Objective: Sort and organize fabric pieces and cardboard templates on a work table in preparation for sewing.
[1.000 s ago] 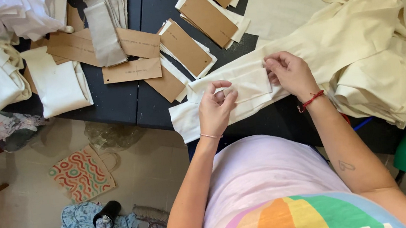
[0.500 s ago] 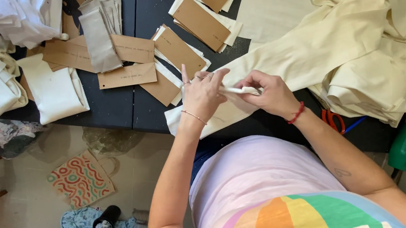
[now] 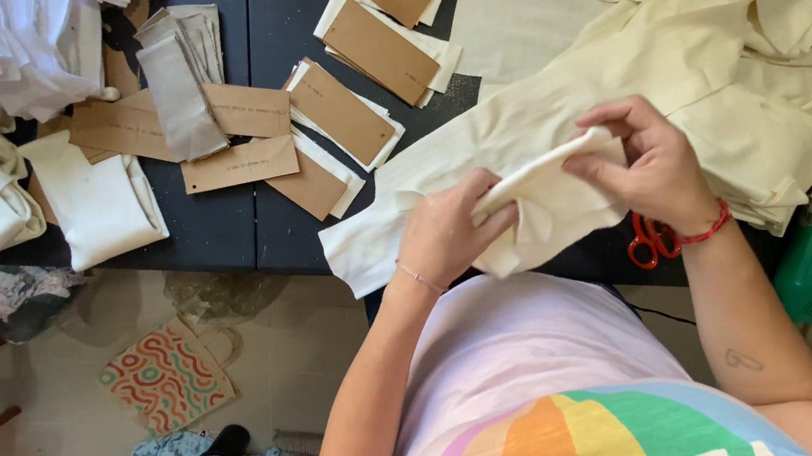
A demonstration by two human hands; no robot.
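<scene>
Two hands grip one folded piece of cream cloth at the near edge of the dark table.

The left hand (image 3: pixel 447 234) pinches the lower end of the cream cloth piece (image 3: pixel 549 201), thumb and fingers closed on it; the right hand (image 3: pixel 646 168) grasps its upper end, fingertips curled over the fold. The piece is pale cream, soft and creased, bunched into a thick roll between the hands and lifted just above the dark table (image 3: pixel 225 227). Beneath it one long cream strip (image 3: pixel 396 229) hangs over the table edge. Right of the cloth piece lies one heap of cream fabric (image 3: pixel 759 50). Below the right hand, one pair of red-handled scissors (image 3: pixel 650 237) peeks out. Left of the cloth piece lie about eight brown card tags (image 3: pixel 238 163), scattered.
</scene>
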